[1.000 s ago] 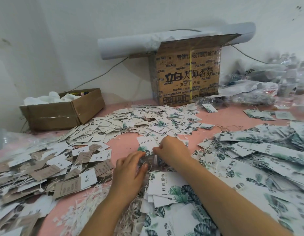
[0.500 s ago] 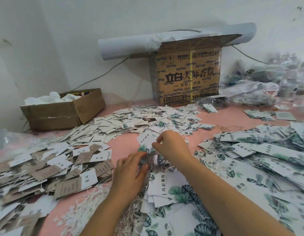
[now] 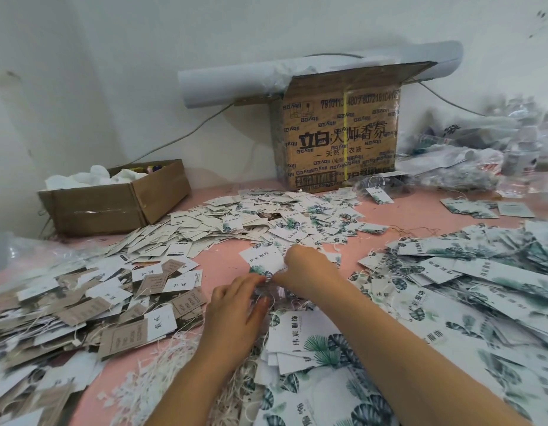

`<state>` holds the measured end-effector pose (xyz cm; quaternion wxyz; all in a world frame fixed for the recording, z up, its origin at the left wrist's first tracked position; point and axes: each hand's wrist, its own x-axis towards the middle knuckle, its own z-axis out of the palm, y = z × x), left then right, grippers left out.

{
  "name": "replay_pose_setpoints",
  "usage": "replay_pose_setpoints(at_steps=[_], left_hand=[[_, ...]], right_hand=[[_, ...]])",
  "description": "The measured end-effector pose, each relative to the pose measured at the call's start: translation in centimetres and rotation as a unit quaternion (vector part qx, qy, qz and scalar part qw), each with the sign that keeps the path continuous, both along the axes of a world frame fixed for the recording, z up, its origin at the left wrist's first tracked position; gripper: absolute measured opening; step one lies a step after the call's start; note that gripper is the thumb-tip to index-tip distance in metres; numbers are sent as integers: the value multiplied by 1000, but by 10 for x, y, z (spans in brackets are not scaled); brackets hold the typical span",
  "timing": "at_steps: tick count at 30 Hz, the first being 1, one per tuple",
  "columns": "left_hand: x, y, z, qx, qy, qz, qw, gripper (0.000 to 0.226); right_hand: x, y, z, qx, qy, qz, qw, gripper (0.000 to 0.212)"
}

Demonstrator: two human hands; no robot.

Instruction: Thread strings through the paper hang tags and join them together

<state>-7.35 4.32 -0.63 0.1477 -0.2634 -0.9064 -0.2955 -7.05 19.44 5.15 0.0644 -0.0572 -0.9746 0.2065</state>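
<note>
My right hand point(image 3: 306, 267) pinches a white hang tag point(image 3: 260, 259) with a green leaf print, held just above the pink table. My left hand point(image 3: 236, 309) lies right below it, fingers curled toward the tag's lower edge, where thin white string point(image 3: 260, 302) shows; whether the fingers pinch the string I cannot tell. A stack of the same leaf-print tags point(image 3: 309, 339) lies under my right forearm. A tangle of white strings point(image 3: 162, 361) lies by my left wrist.
Heaps of tags cover the pink table point(image 3: 217, 256): brown and white ones point(image 3: 82, 302) at left, small white ones point(image 3: 236, 222) behind, strung leaf-print ones point(image 3: 466, 287) at right. A low cardboard box point(image 3: 113, 201) stands back left, a tall printed carton point(image 3: 340, 139) at the wall, plastic bags point(image 3: 469, 155) far right.
My right hand has lifted the leaf-print tag slightly and turned it, drawing it a little away from me. My left hand has stayed nearly in place beneath it.
</note>
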Motion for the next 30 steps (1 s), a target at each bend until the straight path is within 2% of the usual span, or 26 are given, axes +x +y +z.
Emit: replay_pose_setpoints(at_steps=[2, 5, 10, 15, 30], left_hand=[[0, 0, 0, 7, -1, -1, 1000, 42], [2, 1, 0, 20, -8, 1, 1000, 44], [2, 3, 1, 43, -19, 8, 999, 47], [2, 2, 1, 62, -30, 9, 998, 45], [1, 3, 1, 82, -39, -6, 996, 42]], right_hand=[[0, -1, -1, 22, 10, 31, 999, 34], [0, -3, -5, 52, 33, 56, 997, 42], [-3, -4, -7, 101, 60, 63, 991, 26], [-2, -6, -8, 129, 72, 68, 987, 29], [-6, -1, -10, 151, 92, 102, 979, 31]])
